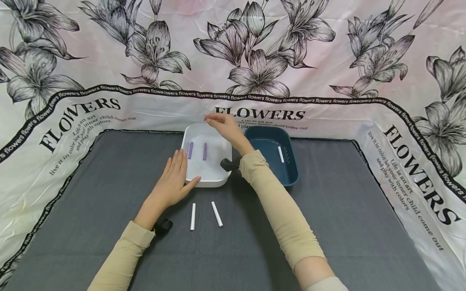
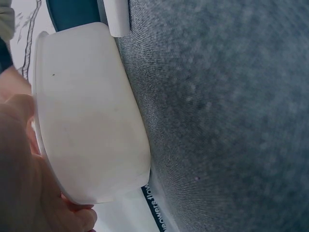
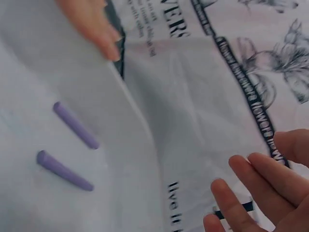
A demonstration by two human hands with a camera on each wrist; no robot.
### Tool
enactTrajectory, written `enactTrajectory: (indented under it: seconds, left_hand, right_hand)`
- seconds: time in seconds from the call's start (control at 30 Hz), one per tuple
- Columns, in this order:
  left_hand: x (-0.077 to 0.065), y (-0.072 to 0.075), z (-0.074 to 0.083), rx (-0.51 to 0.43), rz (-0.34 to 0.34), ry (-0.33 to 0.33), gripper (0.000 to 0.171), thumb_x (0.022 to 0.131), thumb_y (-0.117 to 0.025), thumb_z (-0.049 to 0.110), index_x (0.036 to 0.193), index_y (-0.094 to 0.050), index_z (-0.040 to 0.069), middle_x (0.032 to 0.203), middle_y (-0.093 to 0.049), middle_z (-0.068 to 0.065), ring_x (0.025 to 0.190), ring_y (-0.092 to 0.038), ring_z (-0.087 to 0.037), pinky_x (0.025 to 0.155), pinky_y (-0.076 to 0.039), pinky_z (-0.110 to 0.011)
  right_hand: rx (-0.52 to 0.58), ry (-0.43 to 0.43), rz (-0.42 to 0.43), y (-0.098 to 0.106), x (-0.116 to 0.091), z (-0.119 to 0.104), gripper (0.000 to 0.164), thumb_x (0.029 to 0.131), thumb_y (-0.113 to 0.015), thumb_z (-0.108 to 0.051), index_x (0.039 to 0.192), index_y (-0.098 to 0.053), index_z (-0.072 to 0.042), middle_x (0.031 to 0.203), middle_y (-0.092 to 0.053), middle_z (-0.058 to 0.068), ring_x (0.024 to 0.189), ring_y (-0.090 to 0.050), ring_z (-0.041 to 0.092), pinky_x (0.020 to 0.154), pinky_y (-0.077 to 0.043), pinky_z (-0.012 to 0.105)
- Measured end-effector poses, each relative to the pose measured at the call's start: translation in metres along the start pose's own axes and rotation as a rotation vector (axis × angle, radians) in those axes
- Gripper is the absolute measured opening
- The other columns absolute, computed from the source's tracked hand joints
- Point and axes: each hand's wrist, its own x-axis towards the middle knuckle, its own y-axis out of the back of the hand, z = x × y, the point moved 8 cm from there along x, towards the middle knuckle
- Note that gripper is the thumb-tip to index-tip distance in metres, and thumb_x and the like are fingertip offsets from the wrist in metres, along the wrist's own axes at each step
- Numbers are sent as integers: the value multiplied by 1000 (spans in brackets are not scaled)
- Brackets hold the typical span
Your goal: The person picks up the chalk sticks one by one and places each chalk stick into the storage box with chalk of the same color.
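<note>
A white plastic tub (image 1: 210,174) holds two purple chalk sticks, a left one (image 1: 191,150) and a right one (image 1: 205,151). My left hand (image 1: 174,178) rests at the tub's near-left rim, its fingers extended and its thumb along the front edge. Over the tub's far-right side hovers my right hand (image 1: 227,130). The right wrist view has its fingers (image 3: 263,188) spread loosely with nothing held, beyond the tub wall. Two white chalk sticks, one upright in view (image 1: 193,217) and one slanted (image 1: 217,214), lie on the cloth in front of the tub.
Right of the white tub stands a dark blue tub (image 1: 260,139) with one white chalk stick (image 1: 280,154) inside. My right forearm crosses in front of its left side. A grey cloth (image 1: 338,210) covers the table, bordered by a flower-printed sheet (image 1: 160,109).
</note>
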Motion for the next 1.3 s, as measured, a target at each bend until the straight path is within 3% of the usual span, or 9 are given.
enactTrajectory:
  seconds: [0.37, 0.67, 0.9, 1.3]
  left_hand:
    - [1, -2, 0, -1, -5, 1, 94, 101, -43, 57, 154, -4, -10, 162, 5, -26, 150, 9, -35, 120, 1, -51]
    - [1, -2, 1, -7, -6, -1, 94, 101, -42, 57, 154, -3, -9, 163, 5, -25, 150, 11, -33, 121, 2, -49]
    - [1, 1, 3, -24, 11, -16, 93, 102, -42, 56, 154, -5, -12, 162, 3, -28, 150, 8, -36, 120, 1, -51]
    - [-1, 2, 2, -14, -2, -1, 93, 101, -42, 56, 154, -4, -11, 162, 4, -27, 150, 9, -35, 120, 1, -51]
  right_hand:
    - [32, 29, 30, 32, -30, -37, 31, 101, -59, -27, 126, -69, -12, 121, -67, 3, 114, -60, 27, 99, -47, 39]
    - [28, 102, -10, 69, -71, -58, 33, 101, -59, -22, 129, -66, -6, 127, -66, 5, 114, -59, 27, 98, -47, 38]
    - [92, 123, -8, 97, -103, -67, 33, 101, -59, -19, 129, -65, -3, 123, -68, 8, 116, -61, 25, 99, -46, 38]
    - [77, 144, -1, 132, -154, -61, 32, 101, -59, -20, 127, -66, -3, 124, -67, 11, 117, -59, 27, 99, -46, 34]
